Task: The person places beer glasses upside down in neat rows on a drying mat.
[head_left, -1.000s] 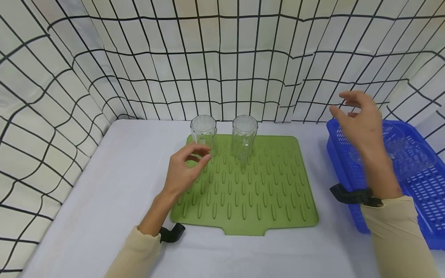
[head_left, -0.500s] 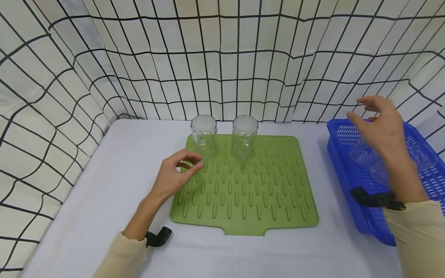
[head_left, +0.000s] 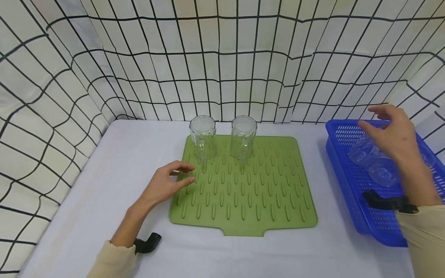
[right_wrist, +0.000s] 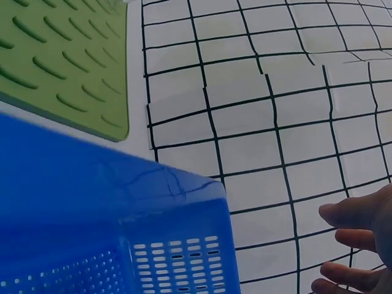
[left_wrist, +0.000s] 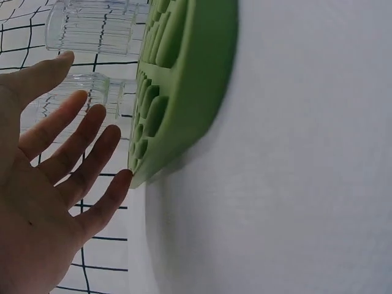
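Note:
Two clear glass mugs stand at the back of a green ridged mat, a left mug [head_left: 203, 135] and a right mug [head_left: 244, 135]. My left hand [head_left: 163, 187] hovers over the mat's left edge, apart from both mugs, with loosely bent fingers and nothing between them. Its spread fingers [left_wrist: 101, 153] partly cover one mug in the left wrist view. At the right my right hand [head_left: 396, 133] is above a blue basket [head_left: 351, 200], holding nothing. Inside that basket lie several clear glasses [head_left: 384, 172], partly hidden by the hand and forearm.
The green mat [head_left: 243, 208] lies on a white-covered table [head_left: 87, 185]. A white cloth backdrop [head_left: 229, 65] with a black grid rises behind and at the sides. The basket's tall rim [right_wrist: 92, 147] shows near the right hand in the right wrist view.
My left hand has drawn back from the left mug, toward the lower left. My right hand has moved right and slightly down over the basket, uncovering glasses in it. Both mugs stay in place.

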Demonstrator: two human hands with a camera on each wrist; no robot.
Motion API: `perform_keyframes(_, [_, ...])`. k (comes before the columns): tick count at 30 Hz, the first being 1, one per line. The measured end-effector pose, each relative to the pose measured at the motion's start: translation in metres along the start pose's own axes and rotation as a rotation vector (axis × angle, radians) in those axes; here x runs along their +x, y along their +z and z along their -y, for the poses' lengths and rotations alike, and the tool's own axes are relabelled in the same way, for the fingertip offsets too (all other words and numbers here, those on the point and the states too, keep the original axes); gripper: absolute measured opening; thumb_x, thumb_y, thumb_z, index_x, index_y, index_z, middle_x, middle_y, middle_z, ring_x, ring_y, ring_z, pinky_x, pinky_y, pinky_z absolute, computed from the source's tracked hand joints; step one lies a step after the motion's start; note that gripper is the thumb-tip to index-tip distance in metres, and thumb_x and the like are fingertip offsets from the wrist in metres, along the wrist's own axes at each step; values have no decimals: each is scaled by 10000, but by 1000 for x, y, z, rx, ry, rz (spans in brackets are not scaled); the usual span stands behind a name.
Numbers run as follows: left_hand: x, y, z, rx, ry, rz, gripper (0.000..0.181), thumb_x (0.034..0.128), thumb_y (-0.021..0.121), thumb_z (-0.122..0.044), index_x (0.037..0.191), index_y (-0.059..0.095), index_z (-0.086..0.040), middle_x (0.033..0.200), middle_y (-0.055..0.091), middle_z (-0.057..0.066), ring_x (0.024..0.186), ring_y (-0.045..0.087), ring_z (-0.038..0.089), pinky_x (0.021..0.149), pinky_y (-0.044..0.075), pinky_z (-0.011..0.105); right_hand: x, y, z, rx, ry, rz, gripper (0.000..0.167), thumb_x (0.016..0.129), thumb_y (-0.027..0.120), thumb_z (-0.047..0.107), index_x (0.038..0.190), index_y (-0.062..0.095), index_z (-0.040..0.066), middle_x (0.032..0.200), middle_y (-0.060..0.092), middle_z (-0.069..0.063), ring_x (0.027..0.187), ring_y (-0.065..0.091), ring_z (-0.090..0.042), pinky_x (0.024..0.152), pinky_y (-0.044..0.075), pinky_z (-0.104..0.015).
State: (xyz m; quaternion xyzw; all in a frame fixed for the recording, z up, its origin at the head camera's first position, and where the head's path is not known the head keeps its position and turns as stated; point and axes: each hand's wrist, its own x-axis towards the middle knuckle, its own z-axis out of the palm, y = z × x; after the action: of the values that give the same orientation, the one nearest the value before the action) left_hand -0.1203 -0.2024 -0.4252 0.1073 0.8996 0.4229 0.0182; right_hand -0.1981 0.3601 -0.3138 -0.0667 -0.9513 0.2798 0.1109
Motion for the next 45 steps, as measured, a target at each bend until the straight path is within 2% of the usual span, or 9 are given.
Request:
perform_keyframes(7, [-1,0,4,11,-4,-3,381,914,817,-237,1243,715,-75,1255,733,93,1201,665,300,1078,529,535,4,-6,-16,-61,41,16,625,1059,565,362,1576,408,48,1585,349,-361,1419,369,-585,1127,326,-751])
perform_keyframes(12, [-1,0,6,28,-15,-13,375,912,819,-237,1244,718,-95,1258,734,84,1200,661,291,1090,517,537,5,-13,-26,-131,72,76,673,1065,538,416,1585,369,25,1624,267,-374,1469,286,-601,1154,272,-780])
perform_keyframes(18, [-3,0,10,55,-22,8,379,915,818,-236,1250,716,-91,1285,720,93,1233,643,308,1090,514,540,7,-14,-33,-190,44,148,718,1056,559,433,1568,353,-26,1607,218,-427,1438,264,-650,1116,264,-812])
perform_keyframes(25, [-3,0,12,57,-11,19,371,908,825,-222,1239,720,-94,1289,719,92,1245,641,311,1085,514,531,8,-13,-42,-225,31,160,673,1060,577,344,1549,347,-58,1598,213,-441,1477,204,-646,1153,221,-810])
perform_keyframes(30, [-3,1,12,61,-15,26,374,899,831,-209,1238,721,-96,1293,719,91,1243,639,309,1084,516,525,9,-14,-48,-238,50,181,712,1062,564,364,1584,296,-40,1614,176,-439,1476,181,-661,1138,209,-831])
perform_keyframes(37, [-4,0,13,99,0,72,401,887,843,-222,1249,716,-103,1325,702,96,1303,614,331,1086,514,532,11,-13,-53,-261,77,217,818,1054,548,467,1627,205,-6,1595,193,-455,1431,225,-689,1112,242,-834])
perform_keyframes(41, [-4,-1,12,119,14,95,420,874,854,-216,1255,713,-108,1357,684,108,1324,598,348,1084,509,541,11,-13,-55,-276,83,213,838,1047,560,460,1633,180,-3,1574,224,-465,1380,277,-701,1095,275,-831])
perform_keyframes(45, [-3,-2,12,121,26,112,443,855,867,-190,1257,710,-90,1380,670,131,1349,580,372,1127,483,563,11,-12,-54,-284,69,182,814,1040,594,384,1616,199,-32,1534,288,-473,1318,326,-700,1092,298,-820])
